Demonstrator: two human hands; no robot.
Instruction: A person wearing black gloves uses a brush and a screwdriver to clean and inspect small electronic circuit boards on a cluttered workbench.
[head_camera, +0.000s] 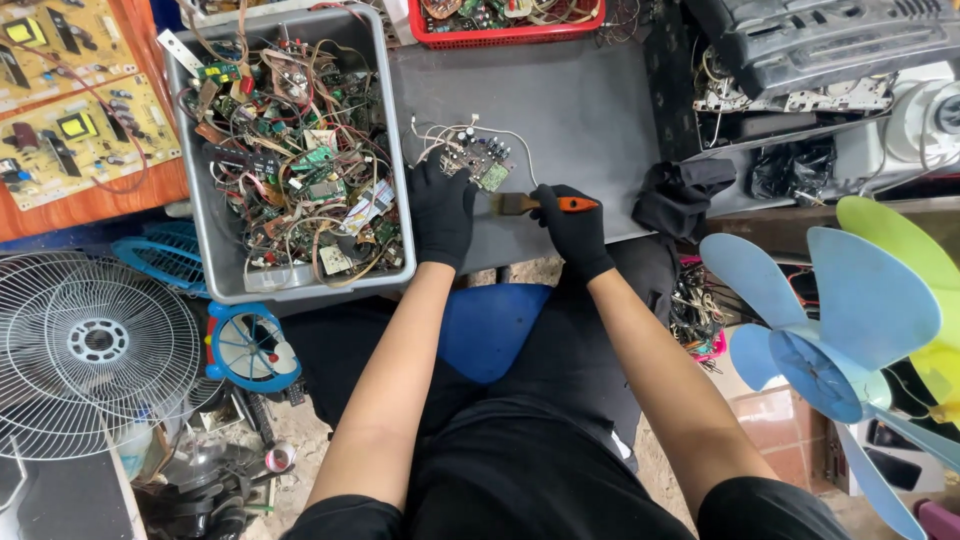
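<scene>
light: bright, even, diffuse; reads as daylight from overhead, exact source not in frame. shadows soft and short; a faint one lies under the left hand (441, 212) and right hand (573, 230) on the grey board (580, 110). grey board shows a mild matte sheen, no hard glare. white machine housing (925, 120) at upper right runs near blown out. black gloves and black clothing lose detail in the darks. focus sharp at centre; grey bin (215, 270) wiring crisp. wide-angle bending at edges: wire fan guard (95, 345) and blue fan blade (850, 320) look stretched, slightly soft.
</scene>
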